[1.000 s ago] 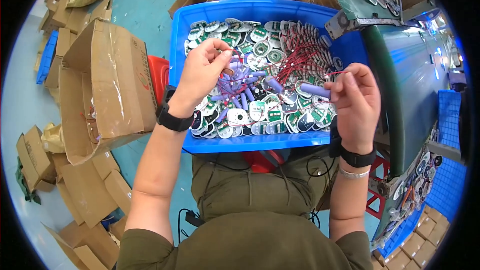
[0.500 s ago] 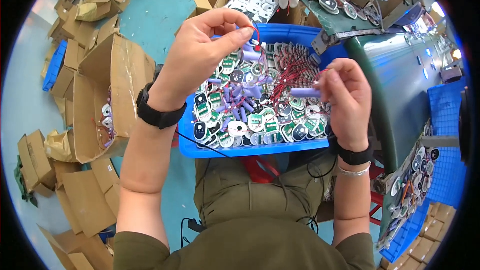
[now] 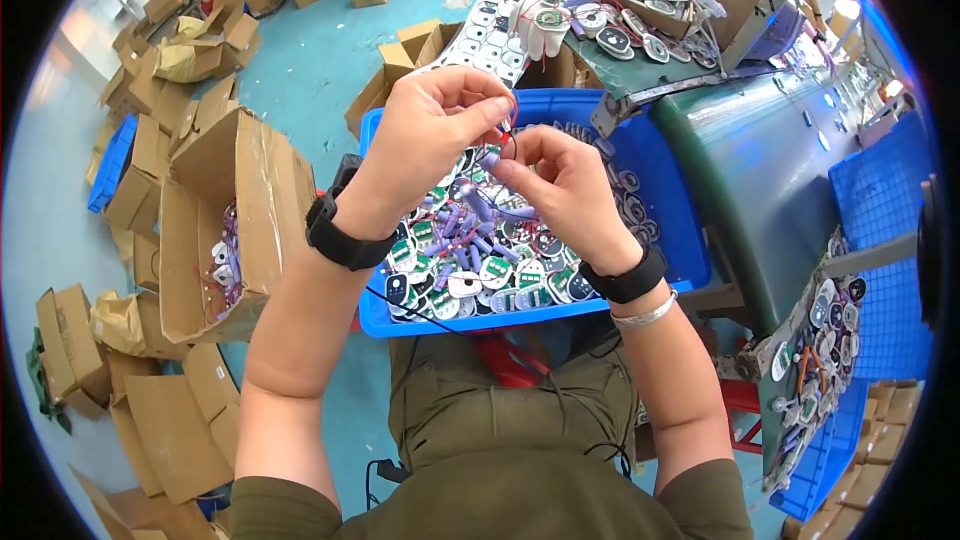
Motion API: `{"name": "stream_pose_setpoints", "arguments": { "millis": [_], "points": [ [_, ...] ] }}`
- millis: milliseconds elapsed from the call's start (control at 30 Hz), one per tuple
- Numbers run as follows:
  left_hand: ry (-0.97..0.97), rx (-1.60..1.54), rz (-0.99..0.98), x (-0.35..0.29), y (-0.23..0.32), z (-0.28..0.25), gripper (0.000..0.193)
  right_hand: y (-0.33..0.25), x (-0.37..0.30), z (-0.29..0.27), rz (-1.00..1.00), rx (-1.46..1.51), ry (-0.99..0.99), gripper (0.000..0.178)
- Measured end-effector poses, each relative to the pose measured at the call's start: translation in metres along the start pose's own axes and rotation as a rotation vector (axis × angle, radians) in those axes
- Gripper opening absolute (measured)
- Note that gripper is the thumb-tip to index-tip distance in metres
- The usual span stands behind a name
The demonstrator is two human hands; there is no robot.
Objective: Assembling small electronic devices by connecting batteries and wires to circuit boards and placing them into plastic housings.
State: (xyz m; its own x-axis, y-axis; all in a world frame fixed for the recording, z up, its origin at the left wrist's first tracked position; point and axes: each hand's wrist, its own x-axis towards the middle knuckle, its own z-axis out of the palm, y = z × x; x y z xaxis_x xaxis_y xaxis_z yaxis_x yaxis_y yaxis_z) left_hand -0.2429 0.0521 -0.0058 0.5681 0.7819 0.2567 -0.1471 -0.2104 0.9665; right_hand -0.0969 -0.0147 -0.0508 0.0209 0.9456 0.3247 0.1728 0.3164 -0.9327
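Above the blue bin (image 3: 480, 324), my two hands work close together at fingertip distance. My left hand (image 3: 432, 140) is closed in a pinch on a thin red wire (image 3: 514, 108) that loops out at its fingertips. Just right of it, my right hand (image 3: 572, 190) is closed, thumb and forefinger pinching a thin dark lead near a small red connector (image 3: 505, 138). A purple cylindrical cell (image 3: 476, 204) shows below the hands; whether it hangs from the wires cannot be made out. In the bin lie many round white-and-green circuit boards (image 3: 495, 270), purple cells and red wires.
An open cardboard box (image 3: 275, 220) with wired parts stands at the left, more cartons (image 3: 175, 410) behind it. On the right runs a green-topped bench (image 3: 735, 200); boards pile on its far end (image 3: 640, 25) and near right side (image 3: 815, 360). A white glove (image 3: 543, 25) lies by the pile.
My right hand has come left from the bin's right side to meet my left hand. A purple cell no longer shows beside it at the right. The view has shifted slightly.
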Motion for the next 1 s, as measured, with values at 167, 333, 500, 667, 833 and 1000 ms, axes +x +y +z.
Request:
{"name": "stream_pose_setpoints", "arguments": {
  "millis": [167,333,500,667,833,1000],
  "points": [
    [0.009,-0.025,-0.010,-0.007,-0.005,-0.006,0.013,-0.013,-0.008,-0.018,0.050,0.061,0.077,0.010],
    [0.010,0.025,-0.085,-0.014,-0.007,-0.004,0.012,-0.012,-0.010,-0.023,0.009,0.072,0.117,0.009],
    [-0.047,0.124,-0.050,-0.020,-0.007,0.005,0.015,-0.021,-0.011,-0.026,0.010,0.008,0.089,0.007],
    [0.071,0.179,-0.049,-0.021,-0.010,0.004,0.017,-0.041,-0.023,-0.033,-0.024,0.078,-0.235,0.006],
    [0.049,0.199,-0.090,-0.022,-0.020,-0.006,0.013,-0.052,-0.030,-0.045,0.107,0.280,-0.162,0.009],
    [-0.012,0.414,-0.214,-0.021,-0.048,-0.018,0.023,-0.041,-0.028,-0.044,0.069,0.170,-0.091,0.007]
  ]
}}
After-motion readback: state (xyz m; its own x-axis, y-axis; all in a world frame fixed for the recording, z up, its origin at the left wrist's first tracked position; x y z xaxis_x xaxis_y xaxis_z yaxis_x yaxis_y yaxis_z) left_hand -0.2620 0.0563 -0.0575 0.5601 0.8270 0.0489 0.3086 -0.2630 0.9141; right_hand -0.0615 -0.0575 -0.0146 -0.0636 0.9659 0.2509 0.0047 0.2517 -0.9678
